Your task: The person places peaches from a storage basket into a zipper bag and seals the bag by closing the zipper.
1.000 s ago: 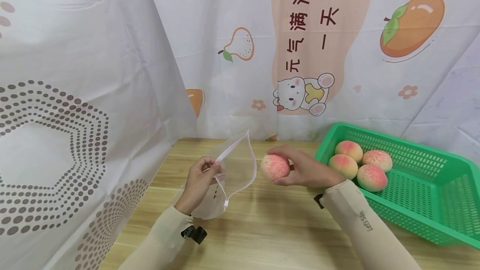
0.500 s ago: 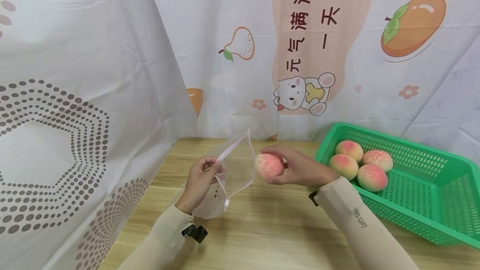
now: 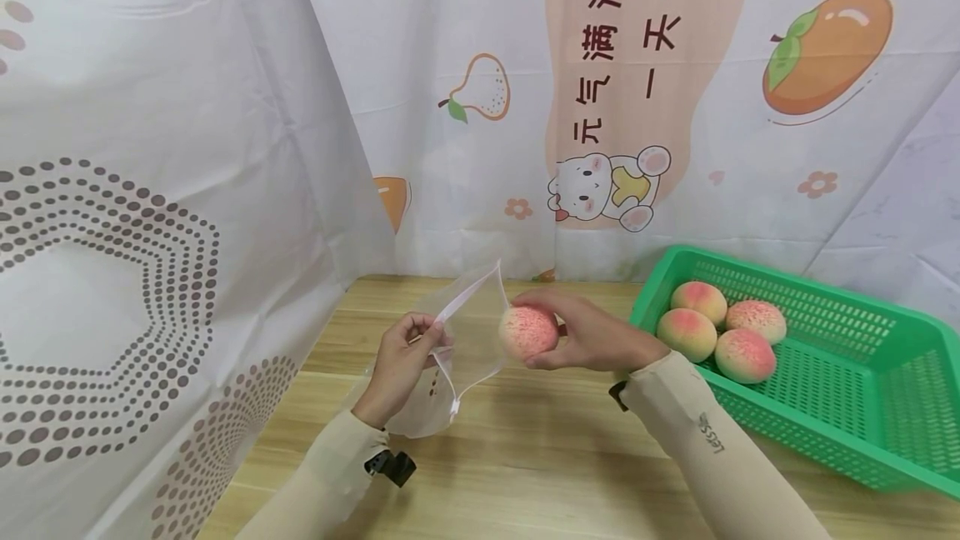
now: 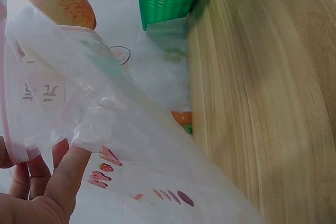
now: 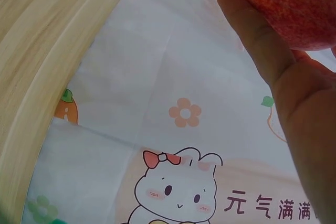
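My left hand (image 3: 401,361) pinches the edge of a clear zip bag (image 3: 472,338) between thumb and fingers. The bag's mouth gapes toward the right, and its slider hangs at the lower corner. In my right hand (image 3: 588,332) is a pink-speckled peach (image 3: 528,333), gripped from the right side. The peach overlaps the bag's mouth edge in the head view. From the left wrist, the peach (image 4: 63,6) shows just past the bag's rim, while the bag (image 4: 121,114) with its small printed marks covers much of the view. The right wrist view shows the peach (image 5: 289,6) against the fingers.
A green plastic basket (image 3: 840,432) stands on the right with several peaches (image 3: 745,355) in its left end. Beneath everything is a wooden table (image 3: 525,473). A printed cloth (image 3: 465,190) hangs behind it, and a dotted cloth (image 3: 247,148) at the left.
My right hand has moved left with the peach, from a little right of the bag up to its mouth. The left hand and bag have barely moved.
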A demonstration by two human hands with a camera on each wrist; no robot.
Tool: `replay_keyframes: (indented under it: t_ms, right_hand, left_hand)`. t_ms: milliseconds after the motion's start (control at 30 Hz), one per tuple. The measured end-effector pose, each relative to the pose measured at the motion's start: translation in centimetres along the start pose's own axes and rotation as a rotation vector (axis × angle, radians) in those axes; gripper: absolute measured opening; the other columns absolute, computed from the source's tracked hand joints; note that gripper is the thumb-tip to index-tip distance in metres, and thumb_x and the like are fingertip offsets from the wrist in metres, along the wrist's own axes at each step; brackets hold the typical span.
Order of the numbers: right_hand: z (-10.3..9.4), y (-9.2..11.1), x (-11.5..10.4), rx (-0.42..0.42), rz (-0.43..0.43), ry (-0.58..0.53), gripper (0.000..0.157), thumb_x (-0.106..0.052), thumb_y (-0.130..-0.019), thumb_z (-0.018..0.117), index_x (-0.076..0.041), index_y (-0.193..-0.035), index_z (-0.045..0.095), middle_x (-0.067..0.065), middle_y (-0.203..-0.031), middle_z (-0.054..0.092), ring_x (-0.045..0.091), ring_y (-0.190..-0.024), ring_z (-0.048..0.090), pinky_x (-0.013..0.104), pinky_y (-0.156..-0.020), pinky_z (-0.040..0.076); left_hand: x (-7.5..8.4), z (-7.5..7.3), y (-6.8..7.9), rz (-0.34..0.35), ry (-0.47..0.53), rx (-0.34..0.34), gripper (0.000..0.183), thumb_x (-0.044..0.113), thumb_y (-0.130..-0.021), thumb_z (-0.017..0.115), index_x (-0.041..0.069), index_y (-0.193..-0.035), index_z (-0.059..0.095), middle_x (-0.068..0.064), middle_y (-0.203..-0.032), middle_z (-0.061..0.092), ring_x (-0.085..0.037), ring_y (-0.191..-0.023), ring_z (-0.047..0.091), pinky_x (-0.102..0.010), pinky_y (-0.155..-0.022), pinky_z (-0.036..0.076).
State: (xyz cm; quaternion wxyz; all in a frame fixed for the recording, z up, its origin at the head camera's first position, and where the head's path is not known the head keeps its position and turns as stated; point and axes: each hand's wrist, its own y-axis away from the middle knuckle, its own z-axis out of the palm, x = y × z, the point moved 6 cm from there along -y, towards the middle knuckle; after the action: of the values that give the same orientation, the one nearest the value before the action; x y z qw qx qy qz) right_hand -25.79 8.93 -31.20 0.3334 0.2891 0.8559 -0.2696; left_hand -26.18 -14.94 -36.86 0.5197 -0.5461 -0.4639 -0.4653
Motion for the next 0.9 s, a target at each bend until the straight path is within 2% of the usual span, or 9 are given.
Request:
replay_keyframes:
  t_ms: [400,633,900]
  right_hand:
    - [1.1,-1.1,-0.5,-0.018,-0.030,-0.005,0.070,-0.014,-0.080,0.086,-0.005,-0.139,0.050,0.010,-0.133,0.053,0.023,-0.106,0.059,0.030,-0.084,0.057]
    - [1.7,-1.7,-0.8,-0.026,-0.045,0.145,0.071,-0.019,-0.079,0.087,-0.007,-0.140,0.052,0.006,-0.136,0.051,0.023,-0.118,0.053,0.031,-0.091,0.054]
    - [2.0,-1.8,-0.9,-0.042,-0.031,0.179,0.071,-0.020,-0.079,0.087,-0.010,-0.140,0.052,0.003,-0.137,0.051,0.022,-0.123,0.049,0.035,-0.094,0.053]
  left_hand:
    - [0.0,0.1,0.0,0.009,-0.008,0.000,0.010,0.003,-0.102,0.055,-0.007,-0.104,0.054,-0.017,-0.096,0.062,-0.021,-0.088,0.069,-0.038,-0.080,0.060]
    - [-0.1,0.1,-0.1,0.004,-0.008,-0.002,0.010,0.004,-0.102,0.055,-0.006,-0.104,0.054,-0.017,-0.097,0.062,-0.017,-0.087,0.068,-0.037,-0.080,0.060]
    - [0.0,0.2,0.0,0.002,-0.005,-0.001,0.011,0.005,-0.103,0.055,-0.006,-0.104,0.055,-0.016,-0.096,0.063,-0.020,-0.087,0.069,-0.036,-0.079,0.060]
